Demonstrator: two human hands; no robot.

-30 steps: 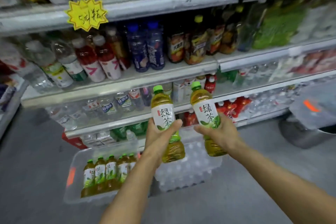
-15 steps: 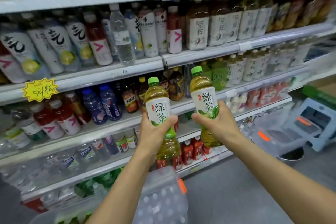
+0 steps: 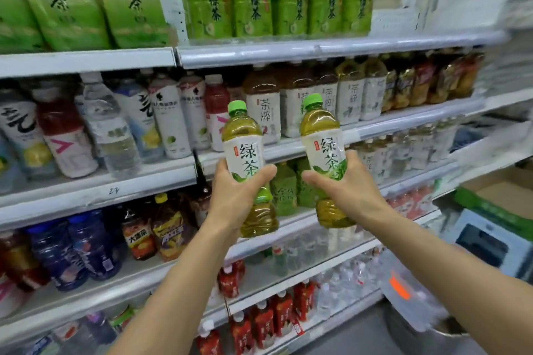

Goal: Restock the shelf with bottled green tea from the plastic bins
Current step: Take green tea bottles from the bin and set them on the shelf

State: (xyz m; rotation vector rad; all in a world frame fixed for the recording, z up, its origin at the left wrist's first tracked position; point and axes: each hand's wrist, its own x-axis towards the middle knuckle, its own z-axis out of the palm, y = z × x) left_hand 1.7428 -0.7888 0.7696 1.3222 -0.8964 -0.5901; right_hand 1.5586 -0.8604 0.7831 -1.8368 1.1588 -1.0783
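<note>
My left hand [image 3: 235,196] grips a green tea bottle [image 3: 245,150] with a green cap and white label, held upright in front of the shelves. My right hand [image 3: 347,190] grips a second, matching green tea bottle [image 3: 324,147] just to the right of it. Both bottles hover in front of the middle shelf edge [image 3: 375,130]. On the top shelf [image 3: 317,47] stand several green-wrapped green tea bottles [image 3: 277,0]. The plastic bin with the other tea bottles is out of view.
Shelves are packed with drinks: white-label tea bottles [image 3: 300,101], water and red bottles [image 3: 66,135], blue bottles [image 3: 75,245]. A clear plastic bin with an orange latch [image 3: 403,291] sits low right, beside a cardboard box [image 3: 504,193].
My view has tilted up from the floor bin to the upper shelves. Both hands have risen with their bottles, which stay upright and side by side.
</note>
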